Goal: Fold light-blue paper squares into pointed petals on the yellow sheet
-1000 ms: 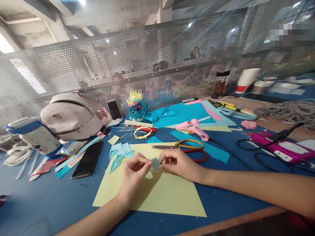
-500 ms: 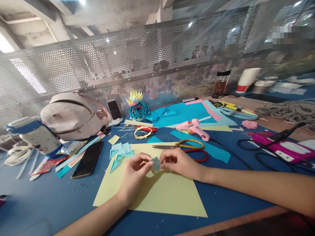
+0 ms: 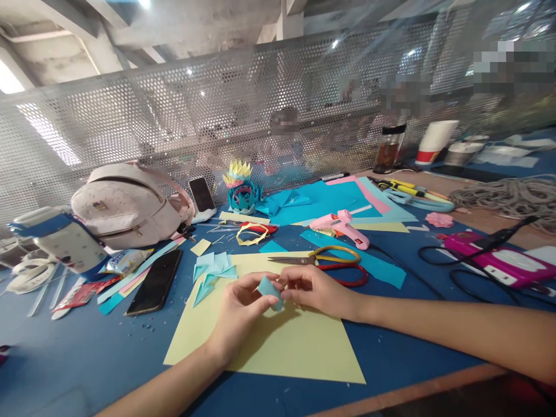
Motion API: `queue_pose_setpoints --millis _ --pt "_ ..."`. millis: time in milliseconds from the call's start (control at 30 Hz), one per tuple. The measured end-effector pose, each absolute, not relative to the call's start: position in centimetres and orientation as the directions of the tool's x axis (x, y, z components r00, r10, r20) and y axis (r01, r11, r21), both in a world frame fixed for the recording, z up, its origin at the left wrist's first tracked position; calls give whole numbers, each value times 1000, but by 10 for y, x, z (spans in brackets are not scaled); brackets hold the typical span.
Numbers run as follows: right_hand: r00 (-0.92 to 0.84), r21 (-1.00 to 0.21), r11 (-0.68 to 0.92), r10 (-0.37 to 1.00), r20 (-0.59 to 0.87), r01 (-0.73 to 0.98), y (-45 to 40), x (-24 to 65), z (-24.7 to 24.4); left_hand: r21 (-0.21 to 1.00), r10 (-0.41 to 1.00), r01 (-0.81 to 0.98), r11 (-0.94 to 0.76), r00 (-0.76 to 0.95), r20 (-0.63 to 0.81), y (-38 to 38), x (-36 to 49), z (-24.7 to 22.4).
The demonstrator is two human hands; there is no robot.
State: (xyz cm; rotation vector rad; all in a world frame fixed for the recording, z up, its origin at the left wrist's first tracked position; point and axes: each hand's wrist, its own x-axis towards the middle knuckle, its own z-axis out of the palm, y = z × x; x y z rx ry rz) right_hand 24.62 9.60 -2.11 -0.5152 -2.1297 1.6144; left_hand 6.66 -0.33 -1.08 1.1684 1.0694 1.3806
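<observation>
Between my two hands is a small light-blue piece of paper (image 3: 270, 291), bent and tilted above a large yellow sheet (image 3: 295, 353). My left hand (image 3: 245, 298) pinches it with the thumb across its front. From the other side, the fingertips of my right hand (image 3: 306, 286) grip its right edge. Several folded light-blue paper pieces (image 3: 212, 269) lie left of my hands on the sheet's corner. Scissors (image 3: 317, 259) with yellow and red handles rest just beyond my right hand.
A pink glue gun (image 3: 341, 226) lies behind the scissors, its cord running right. A paper lotus (image 3: 243, 191) stands at the back. To the left are a phone (image 3: 156, 284), a backpack (image 3: 125, 202) and a bottle (image 3: 65, 240). A magenta power strip (image 3: 495, 258) sits right.
The light-blue paper has turned and tilted up, showing a broader, bent face. My left thumb has shifted over it, while my right hand stays nearly in place.
</observation>
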Motion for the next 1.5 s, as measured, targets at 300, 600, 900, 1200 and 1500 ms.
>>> queue_pose_setpoints --millis 300,600,900,1200,1500 --pt "-869 -862 496 468 160 108 88 246 -12 985 989 -82 -149 -22 148 -1 69 -12" --pt "-869 -800 578 468 164 160 87 246 -13 989 989 15 -148 -21 148 1 71 -13" --pt "-877 -744 651 436 203 152 82 247 -7 991 992 28 -127 -14 127 0 71 -13" --pt "-852 -875 466 505 142 130 91 249 -15 988 988 -8 -152 -18 151 3 67 -20" --pt "-830 -934 331 552 77 134 93 250 -21 992 991 -3 -130 -24 130 2 67 -19"
